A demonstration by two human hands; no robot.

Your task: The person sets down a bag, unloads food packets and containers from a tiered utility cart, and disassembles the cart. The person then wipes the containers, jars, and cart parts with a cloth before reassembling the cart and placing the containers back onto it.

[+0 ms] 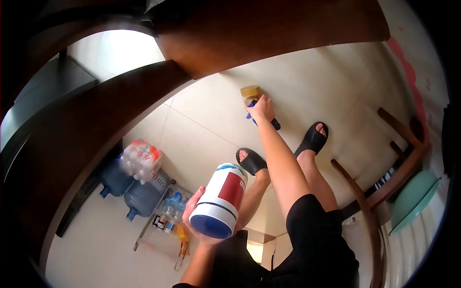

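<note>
Plainly, the left hand (189,215) was wrapped around a white cylindrical canister with a red panel (216,204), its long axis tilted, its dark blue end towards the wearer. Farther out, the right hand (262,109) was far nearer to the gold-lidded brownish jar (249,92) low over the pale tiled floor (206,113); the lid pointed away from the wrist, dark blue material (249,116) showed beside the fingers, and whether they gripped the jar could not be told
</note>
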